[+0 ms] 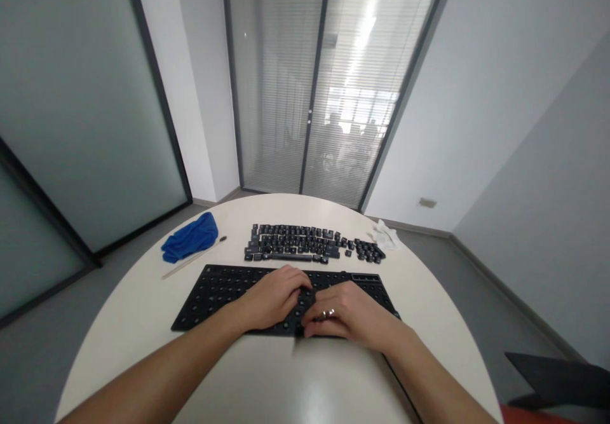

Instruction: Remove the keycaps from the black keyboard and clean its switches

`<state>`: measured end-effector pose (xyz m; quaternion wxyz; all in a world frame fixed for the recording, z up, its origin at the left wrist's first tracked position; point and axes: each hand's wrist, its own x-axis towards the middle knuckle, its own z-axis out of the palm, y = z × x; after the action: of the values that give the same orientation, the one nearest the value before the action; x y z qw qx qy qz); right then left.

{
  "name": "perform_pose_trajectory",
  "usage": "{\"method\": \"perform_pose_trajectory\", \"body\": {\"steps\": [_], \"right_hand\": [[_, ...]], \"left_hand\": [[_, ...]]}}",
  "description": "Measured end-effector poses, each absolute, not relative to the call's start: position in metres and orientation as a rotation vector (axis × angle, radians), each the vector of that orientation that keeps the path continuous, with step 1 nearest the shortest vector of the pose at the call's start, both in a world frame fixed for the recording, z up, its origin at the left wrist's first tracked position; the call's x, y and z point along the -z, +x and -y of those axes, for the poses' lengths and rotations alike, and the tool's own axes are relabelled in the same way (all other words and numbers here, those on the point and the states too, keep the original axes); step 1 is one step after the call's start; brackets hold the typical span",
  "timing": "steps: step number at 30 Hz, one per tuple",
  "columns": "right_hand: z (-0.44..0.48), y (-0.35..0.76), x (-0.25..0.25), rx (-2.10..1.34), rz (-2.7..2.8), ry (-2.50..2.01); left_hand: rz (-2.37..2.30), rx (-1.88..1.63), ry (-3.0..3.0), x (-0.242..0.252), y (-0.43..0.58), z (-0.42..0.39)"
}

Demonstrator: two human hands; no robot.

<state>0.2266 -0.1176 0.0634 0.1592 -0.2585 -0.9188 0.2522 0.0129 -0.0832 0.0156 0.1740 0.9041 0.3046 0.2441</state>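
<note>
A black keyboard base with its keycaps off lies across the white round table, its bare switch posts showing in rows. My left hand rests on the middle of the base, fingers bent over it and the thumb a little apart from them. Close beside it, my right hand, with a ring on one finger, is curled with thumb and fingers drawn together low over the base. Whatever sits between those fingertips is hidden. Behind the base, loose black keycaps lie in rows much like a keyboard layout.
A blue cloth and a thin brush or swab with a dark tip lie at the left. Crumpled white tissue is at the right rear. A black cable runs off the front, and a dark chair part stands at right.
</note>
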Motion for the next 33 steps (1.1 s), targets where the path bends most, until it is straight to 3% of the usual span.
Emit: {"method": "perform_pose_trajectory", "body": {"steps": [16,24,30,33], "right_hand": [[0.092,0.238,-0.028,-1.276,2.103,-0.933],[0.112,0.229,-0.056,-0.764,2.572,-0.725],[0.116,0.219,-0.048,-0.186,2.688,-0.670],[0.118,0.215,-0.048,-0.119,2.671,-0.682]], "left_hand": [[-0.858,-0.678,2.556,-0.017,0.015,0.083],[-0.865,-0.692,2.531,-0.017,0.015,0.083],[-0.847,-0.718,2.534,-0.013,0.015,0.082],[-0.845,-0.723,2.536,-0.012,0.015,0.081]]}}
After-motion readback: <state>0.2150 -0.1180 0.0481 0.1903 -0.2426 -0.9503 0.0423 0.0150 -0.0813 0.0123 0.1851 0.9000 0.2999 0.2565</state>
